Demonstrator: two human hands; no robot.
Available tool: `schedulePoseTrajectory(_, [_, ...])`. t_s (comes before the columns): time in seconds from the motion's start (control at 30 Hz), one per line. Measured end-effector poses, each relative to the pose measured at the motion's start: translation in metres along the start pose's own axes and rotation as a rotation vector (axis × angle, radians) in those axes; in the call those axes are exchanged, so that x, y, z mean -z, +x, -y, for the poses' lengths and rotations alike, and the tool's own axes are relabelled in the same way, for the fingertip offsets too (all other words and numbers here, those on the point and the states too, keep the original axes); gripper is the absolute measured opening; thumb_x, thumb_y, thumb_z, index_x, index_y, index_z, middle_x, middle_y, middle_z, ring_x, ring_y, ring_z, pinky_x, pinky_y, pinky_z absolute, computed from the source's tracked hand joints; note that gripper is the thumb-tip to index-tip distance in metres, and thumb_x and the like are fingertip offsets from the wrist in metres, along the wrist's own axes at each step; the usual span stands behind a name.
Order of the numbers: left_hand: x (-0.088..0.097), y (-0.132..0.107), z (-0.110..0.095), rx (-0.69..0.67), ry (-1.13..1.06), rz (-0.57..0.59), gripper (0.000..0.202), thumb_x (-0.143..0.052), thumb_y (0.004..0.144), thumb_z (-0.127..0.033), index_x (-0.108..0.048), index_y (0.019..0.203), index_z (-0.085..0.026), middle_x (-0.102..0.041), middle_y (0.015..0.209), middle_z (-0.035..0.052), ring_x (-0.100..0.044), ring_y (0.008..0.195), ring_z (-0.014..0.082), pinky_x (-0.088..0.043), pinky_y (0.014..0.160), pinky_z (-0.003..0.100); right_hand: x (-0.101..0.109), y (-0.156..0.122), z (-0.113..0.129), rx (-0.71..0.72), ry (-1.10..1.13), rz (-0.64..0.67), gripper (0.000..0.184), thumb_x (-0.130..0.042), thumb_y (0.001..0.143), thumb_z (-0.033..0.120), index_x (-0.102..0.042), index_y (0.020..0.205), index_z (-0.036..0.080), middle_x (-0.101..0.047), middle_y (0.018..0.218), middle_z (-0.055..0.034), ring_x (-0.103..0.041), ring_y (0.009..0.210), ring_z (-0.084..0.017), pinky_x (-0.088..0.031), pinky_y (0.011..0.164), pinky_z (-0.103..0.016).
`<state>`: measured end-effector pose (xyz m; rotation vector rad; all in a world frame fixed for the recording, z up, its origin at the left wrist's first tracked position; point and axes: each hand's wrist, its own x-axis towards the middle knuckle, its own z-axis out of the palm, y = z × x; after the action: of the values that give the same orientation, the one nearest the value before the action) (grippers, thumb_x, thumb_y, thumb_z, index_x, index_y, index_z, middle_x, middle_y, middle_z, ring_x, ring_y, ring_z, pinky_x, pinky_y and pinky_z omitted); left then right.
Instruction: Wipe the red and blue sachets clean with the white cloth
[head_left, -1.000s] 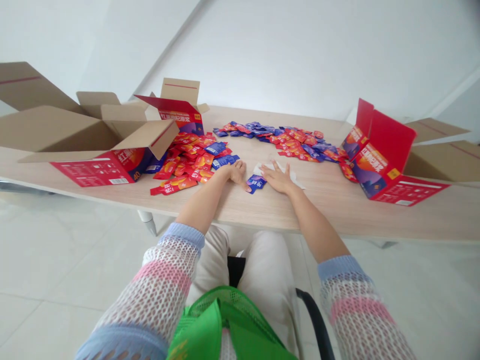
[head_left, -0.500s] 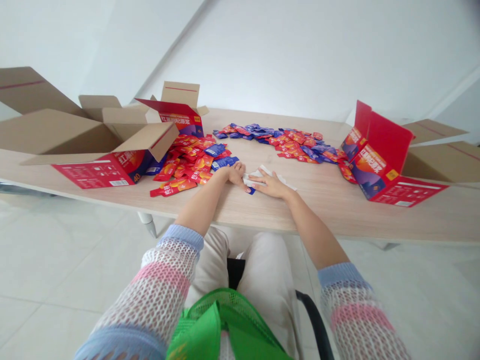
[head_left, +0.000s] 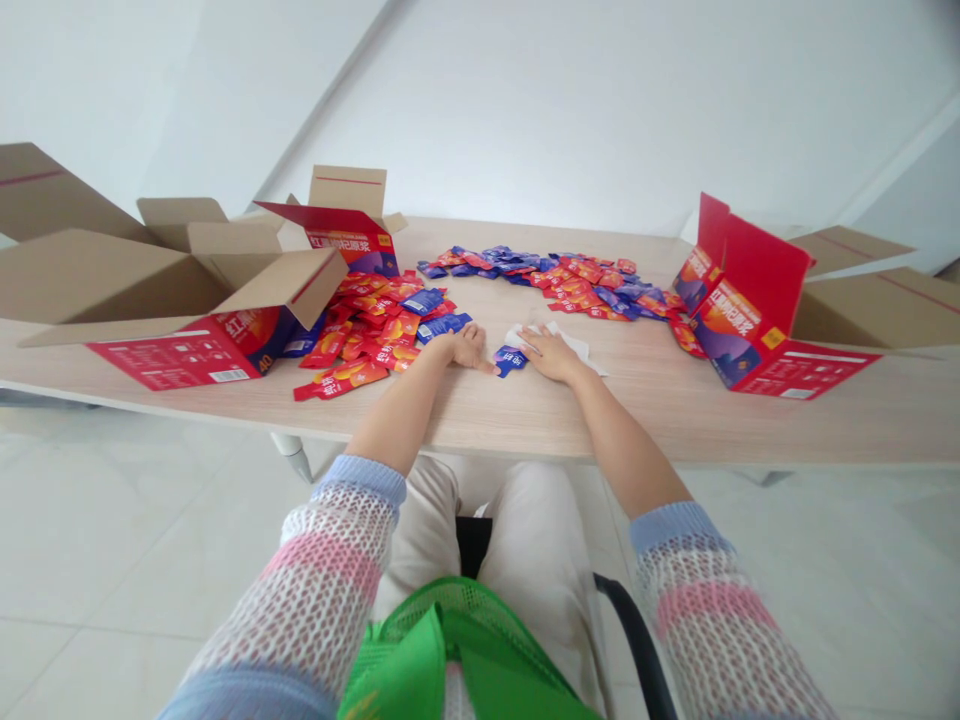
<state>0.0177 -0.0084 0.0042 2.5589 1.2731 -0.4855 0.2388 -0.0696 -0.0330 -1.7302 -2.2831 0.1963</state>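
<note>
Left hand (head_left: 469,347) and right hand (head_left: 551,356) lie open and apart on the desk (head_left: 675,420). Between them lies a blue sachet (head_left: 510,360), the right hand resting on white tissue (head_left: 579,349).

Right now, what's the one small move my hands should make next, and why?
Probably pick up the blue sachet lying between your hands. Your left hand has its fingertips right beside it, and your right hand rests just next to it on the white paper, so it seems the easiest thing to reach.
</note>
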Motion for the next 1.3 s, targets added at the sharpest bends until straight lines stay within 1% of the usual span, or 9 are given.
schedulePoseTrajectory(0.17, [-0.002, 0.005, 0.002, -0.009, -0.009, -0.021, 0.134, -0.053, 0.055, -0.083, 0.007, 0.151, -0.011, 0.011, 0.155, 0.018, 0.013, 0.142, 0.0322, -0.004, 0.112, 0.054, 0.003, -0.015, 0.023, 0.229, 0.062, 0.106, 0.054, -0.036, 0.094, 0.049, -0.039, 0.143, 0.028, -0.031, 0.151, 0.0004, -0.011, 0.143, -0.025, -0.013, 0.114, -0.053])
schedulePoseTrajectory(0.27, [-0.002, 0.005, 0.002, -0.019, -0.018, -0.021, 0.136, -0.056, 0.053, -0.081, 0.007, 0.151, -0.01, 0.011, 0.155, 0.0183, 0.014, 0.141, 0.0345, -0.004, 0.112, 0.055, 0.007, -0.022, 0.035, 0.295, 0.094, 0.137, 0.056, -0.043, 0.091, 0.053, -0.042, 0.141, 0.029, -0.036, 0.149, -0.0005, -0.013, 0.143, -0.025, -0.011, 0.115, -0.052])
schedulePoseTrajectory(0.37, [-0.001, 0.001, 0.0, -0.026, -0.029, -0.015, 0.136, -0.056, 0.054, -0.08, 0.006, 0.15, -0.009, 0.011, 0.155, 0.0187, 0.013, 0.141, 0.0343, -0.004, 0.112, 0.053, 0.008, -0.021, 0.036, 0.292, 0.11, 0.136, 0.057, -0.043, 0.09, 0.053, -0.043, 0.141, 0.029, -0.036, 0.148, -0.0009, -0.013, 0.143, -0.025, -0.01, 0.115, -0.051])
schedulePoseTrajectory(0.53, [-0.002, 0.0, 0.001, -0.024, -0.024, -0.042, 0.131, -0.053, 0.058, -0.081, 0.007, 0.15, -0.009, 0.01, 0.155, 0.0192, 0.012, 0.142, 0.0332, -0.003, 0.113, 0.052, 0.002, -0.01, 0.022, 0.259, 0.11, 0.093, 0.056, -0.041, 0.091, 0.053, -0.04, 0.142, 0.029, -0.035, 0.149, -0.0002, -0.014, 0.143, -0.024, -0.01, 0.115, -0.052])
schedulePoseTrajectory(0.7, [-0.003, 0.001, 0.002, -0.017, -0.022, -0.041, 0.131, -0.052, 0.058, -0.081, 0.006, 0.151, -0.008, 0.011, 0.154, 0.0185, 0.012, 0.142, 0.0324, -0.003, 0.113, 0.051, 0.003, -0.001, 0.008, 0.162, 0.107, 0.057, 0.061, -0.035, 0.091, 0.058, -0.037, 0.144, 0.028, -0.032, 0.151, -0.001, -0.014, 0.143, -0.025, -0.012, 0.115, -0.05])
schedulePoseTrajectory(0.9, [-0.001, -0.003, -0.001, -0.014, -0.019, -0.033, 0.131, -0.05, 0.058, -0.082, 0.007, 0.15, -0.008, 0.011, 0.155, 0.0179, 0.012, 0.142, 0.0325, -0.003, 0.113, 0.051, 0.004, 0.002, 0.001, 0.069, 0.041, 0.023, 0.066, -0.034, 0.091, 0.059, -0.03, 0.148, 0.026, -0.027, 0.153, -0.0028, -0.02, 0.142, -0.026, -0.012, 0.116, -0.048])
schedulePoseTrajectory(1.0, [-0.002, -0.002, 0.0, -0.02, -0.016, -0.032, 0.133, -0.052, 0.056, -0.082, 0.007, 0.151, -0.009, 0.01, 0.155, 0.0173, 0.012, 0.141, 0.0334, -0.003, 0.113, 0.051, 0.002, 0.001, 0.0, 0.079, 0.032, 0.007, 0.068, -0.04, 0.089, 0.059, -0.031, 0.147, 0.025, -0.027, 0.153, -0.0034, -0.019, 0.142, -0.027, -0.015, 0.115, -0.048])
schedulePoseTrajectory(1.1, [-0.002, 0.0, 0.001, -0.025, -0.008, -0.034, 0.135, -0.054, 0.055, -0.082, 0.007, 0.15, -0.009, 0.011, 0.155, 0.0185, 0.012, 0.141, 0.0338, -0.004, 0.113, 0.052, 0.001, -0.002, 0.001, 0.114, 0.06, 0.015, 0.064, -0.043, 0.09, 0.056, -0.035, 0.146, 0.026, -0.029, 0.152, -0.0019, -0.017, 0.142, -0.025, -0.016, 0.115, -0.047])
schedulePoseTrajectory(1.3, [-0.001, -0.003, 0.001, -0.036, -0.017, -0.03, 0.138, -0.059, 0.049, -0.08, 0.006, 0.151, -0.011, 0.01, 0.155, 0.0185, 0.011, 0.142, 0.0334, -0.004, 0.113, 0.052, 0.01, -0.014, 0.012, 0.287, 0.185, 0.13, 0.056, -0.053, 0.087, 0.047, -0.044, 0.139, 0.031, -0.038, 0.148, -0.0001, -0.012, 0.143, -0.023, -0.009, 0.115, -0.05])
